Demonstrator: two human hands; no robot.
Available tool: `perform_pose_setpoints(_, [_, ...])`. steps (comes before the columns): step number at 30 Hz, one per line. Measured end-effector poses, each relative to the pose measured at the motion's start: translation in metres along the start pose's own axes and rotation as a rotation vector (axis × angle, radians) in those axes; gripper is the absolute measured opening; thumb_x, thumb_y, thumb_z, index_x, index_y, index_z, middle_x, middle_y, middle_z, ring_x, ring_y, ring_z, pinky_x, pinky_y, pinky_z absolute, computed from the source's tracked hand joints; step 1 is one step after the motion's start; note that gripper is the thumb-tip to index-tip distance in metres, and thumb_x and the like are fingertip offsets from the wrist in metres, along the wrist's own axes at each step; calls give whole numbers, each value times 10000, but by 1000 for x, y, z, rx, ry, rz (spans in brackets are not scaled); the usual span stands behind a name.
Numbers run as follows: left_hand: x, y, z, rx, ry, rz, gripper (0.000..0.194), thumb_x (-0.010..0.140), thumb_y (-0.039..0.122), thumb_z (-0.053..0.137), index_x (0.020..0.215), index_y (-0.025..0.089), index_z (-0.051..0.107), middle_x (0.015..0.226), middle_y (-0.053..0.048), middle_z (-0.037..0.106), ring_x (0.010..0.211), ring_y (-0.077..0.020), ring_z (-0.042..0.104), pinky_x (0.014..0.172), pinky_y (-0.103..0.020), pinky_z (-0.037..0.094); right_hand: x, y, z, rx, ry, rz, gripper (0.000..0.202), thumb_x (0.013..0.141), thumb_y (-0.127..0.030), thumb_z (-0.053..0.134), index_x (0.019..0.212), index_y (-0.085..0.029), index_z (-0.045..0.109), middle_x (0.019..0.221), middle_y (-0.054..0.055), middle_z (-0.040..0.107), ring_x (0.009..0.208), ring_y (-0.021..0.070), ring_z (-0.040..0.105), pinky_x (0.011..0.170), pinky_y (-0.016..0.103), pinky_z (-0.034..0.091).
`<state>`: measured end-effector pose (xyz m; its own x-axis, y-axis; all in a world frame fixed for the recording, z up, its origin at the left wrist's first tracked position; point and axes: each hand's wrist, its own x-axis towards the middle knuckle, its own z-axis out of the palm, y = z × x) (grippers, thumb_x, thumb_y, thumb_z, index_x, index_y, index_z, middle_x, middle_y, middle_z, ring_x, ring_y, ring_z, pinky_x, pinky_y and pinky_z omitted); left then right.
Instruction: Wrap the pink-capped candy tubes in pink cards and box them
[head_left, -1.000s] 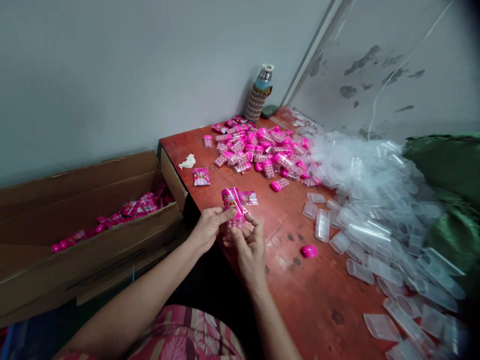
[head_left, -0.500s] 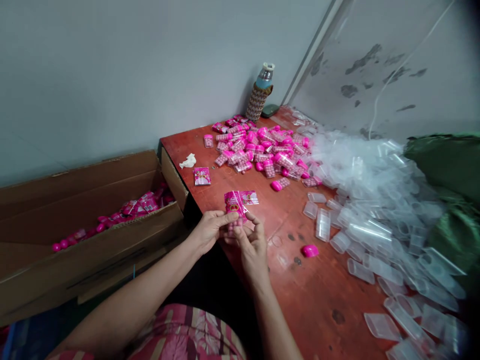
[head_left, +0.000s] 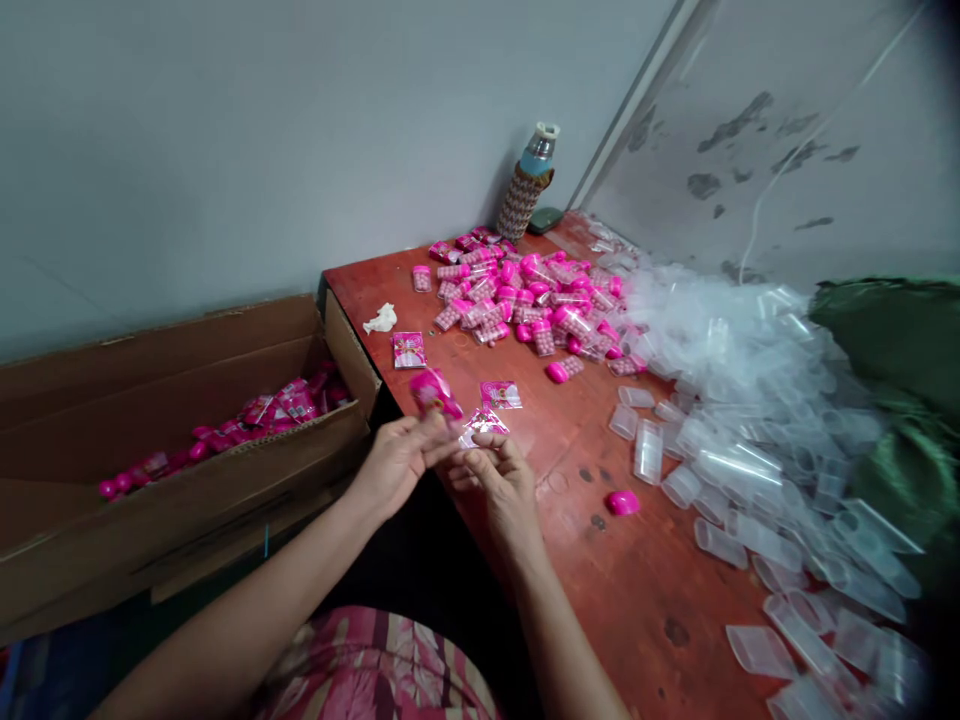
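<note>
My left hand (head_left: 400, 462) pinches a pink packet (head_left: 435, 392) at its lower end. The packet is smeared by motion and hangs over the table's left edge. Close beside it, my right hand (head_left: 506, 485) has its thumb and fingers drawn together; I cannot make out whether anything small is between them. Just past those fingertips is a pink-and-white printed packet (head_left: 484, 424), perhaps touching them. Another flat pink printed packet (head_left: 501, 394) lies on the red table behind it. A loose pink cap (head_left: 622, 502) rests to the right of my right hand.
A pile of clear bottles with pink caps and pink balls (head_left: 525, 300) covers the table's back. Empty clear plastic tubes (head_left: 750, 430) heap up on the right. An open cardboard box (head_left: 187, 500) holding pink packets stands left. A flask (head_left: 527, 185) stands by the wall.
My left hand has moved left and up with the pink packet, away from my right hand. Both hands were on it before. My right hand has barely moved.
</note>
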<state>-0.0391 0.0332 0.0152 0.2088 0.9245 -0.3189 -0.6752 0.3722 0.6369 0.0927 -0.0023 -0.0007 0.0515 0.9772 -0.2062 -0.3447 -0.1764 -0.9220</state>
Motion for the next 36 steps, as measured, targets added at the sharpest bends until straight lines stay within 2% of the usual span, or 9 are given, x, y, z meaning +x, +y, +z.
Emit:
perform_pose_setpoints(3, [5,33,-16,-104,165,278,325,724,424,595,852,127,619,888,-90,678,866,-192,626,826,-344,473,5,-7,-10,-152,24,-12,199,722,-355,621,826,-196,560,683,-3,617,561,128,579,534,257,466])
perform_pose_setpoints(6, [12,46,-28,-78,232,362,410,741,480,544,955,133,593,902,-102,680,881,-199,628,851,-366,461,22,-18,-29,-545,100,-133,216,769,-392,535,820,-189,590,705,17,617,621,161,574,596,291,447])
perform_pose_setpoints(10, [18,26,-22,103,156,260,337,705,332,642,962,117,608,915,-115,677,826,-204,641,818,-376,476,62,-27,-51,-1198,303,-327,270,825,-339,433,940,-173,611,899,94,605,831,223,547,726,331,389])
perform_pose_setpoints(14, [24,2,-11,299,95,171,348,687,334,653,950,107,633,953,-126,668,817,-200,639,785,-347,490,91,-23,-58,-1487,359,-280,266,820,-340,446,917,-174,629,931,114,563,882,239,506,700,316,363])
perform_pose_setpoints(18, [35,-7,-10,541,53,176,391,673,374,648,966,115,643,946,-115,673,834,-216,633,766,-352,500,98,-18,-57,-1501,323,-290,237,827,-331,441,824,-187,629,861,87,572,826,217,509,657,295,349])
perform_pose_setpoints(25, [50,-11,-9,895,35,380,391,683,386,630,1010,172,645,980,-87,669,892,-224,614,824,-342,465,88,-28,-62,-1335,286,-360,196,840,-336,426,815,-206,570,841,41,617,790,182,551,657,269,367])
perform_pose_setpoints(28, [45,-24,0,785,-25,199,418,667,379,649,1026,165,635,923,-96,679,843,-227,625,764,-349,491,71,-36,-55,-1135,291,-363,191,840,-345,415,845,-204,543,745,24,630,676,168,568,613,265,380])
perform_pose_setpoints(31, [34,-42,17,476,-100,18,385,676,351,653,1009,159,628,926,-90,671,838,-207,624,748,-335,495,48,-36,-40,-927,252,-356,196,844,-350,403,811,-194,518,682,8,605,593,144,552,569,249,394])
perform_pose_setpoints(36, [22,-51,32,114,0,113,233,720,332,615,806,118,646,814,-69,665,754,-160,621,744,-312,493,24,-30,-31,-781,184,-318,211,820,-385,456,827,-191,539,746,19,611,655,151,562,610,272,426])
